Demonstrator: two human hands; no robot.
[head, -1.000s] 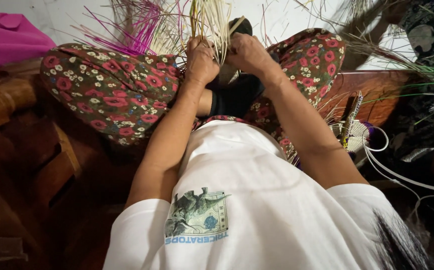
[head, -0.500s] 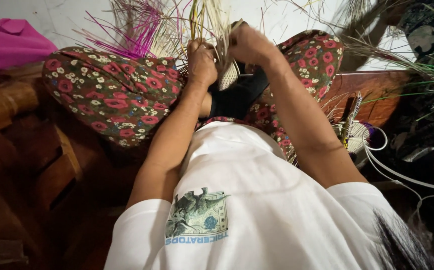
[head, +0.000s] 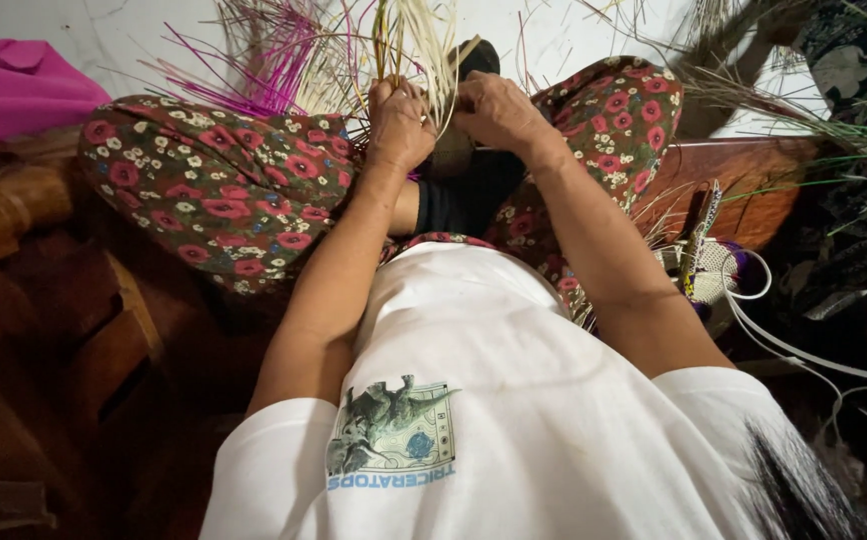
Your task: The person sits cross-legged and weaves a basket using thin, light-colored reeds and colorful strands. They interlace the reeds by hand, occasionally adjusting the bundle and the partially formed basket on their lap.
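Bundle of pale straw strands (head: 424, 50) standing nearly upright, long axis running from the hands up toward the top edge of the view, free ends fanning apart at the top. Lower end of the bundle gathered between the two hands, just above the crossed legs in the floral trousers (head: 224, 185). A few green strands mixed in among the pale ones.

Left hand (head: 399, 125) curled into a closed grip on the left side of the bundle, fingers wrapped around the strands near their base. Right hand (head: 499, 110) pressed against the right side of the same bundle, fingers bent and pinching strands; exact fingertip contact hidden behind the knuckles. Both hands close together, almost touching, with the bundle rising out from between them.

Magenta strands (head: 254, 70) splayed out to the left of the pale bundle, pointing up and leftward over the knee. Dark rounded object (head: 479, 55) just behind the right hand, partly hidden, kind unclear. White shirt (head: 514, 400) filling the lower middle of the view. Further right, a small woven piece (head: 709, 265) lying on the wooden floor (head: 754, 190), with white cord (head: 794, 345) curling past it. Loose green strands (head: 844, 135) at the far right. Pink cloth (head: 14, 90) at the upper left.
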